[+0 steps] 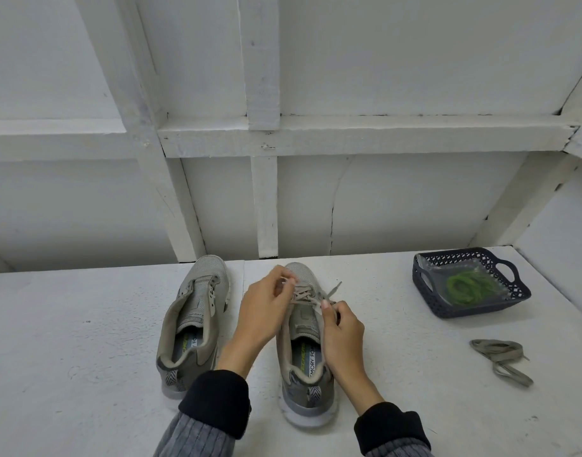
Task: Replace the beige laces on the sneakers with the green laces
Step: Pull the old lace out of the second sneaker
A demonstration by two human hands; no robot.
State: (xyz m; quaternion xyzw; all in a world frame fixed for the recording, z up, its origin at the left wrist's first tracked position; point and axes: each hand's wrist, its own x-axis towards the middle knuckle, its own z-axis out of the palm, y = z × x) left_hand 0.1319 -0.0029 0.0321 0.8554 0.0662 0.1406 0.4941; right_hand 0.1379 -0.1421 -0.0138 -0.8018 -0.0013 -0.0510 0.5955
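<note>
Head: both hands (266, 308) pinching beige lace (302, 296)

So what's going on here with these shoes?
A person is unlacing the right sneaker: the left hand and right hand each pinch its beige lace. The left sneaker is already laceless, and a removed beige lace lies on the table. The green laces wait, bagged, in the dark basket.
</note>
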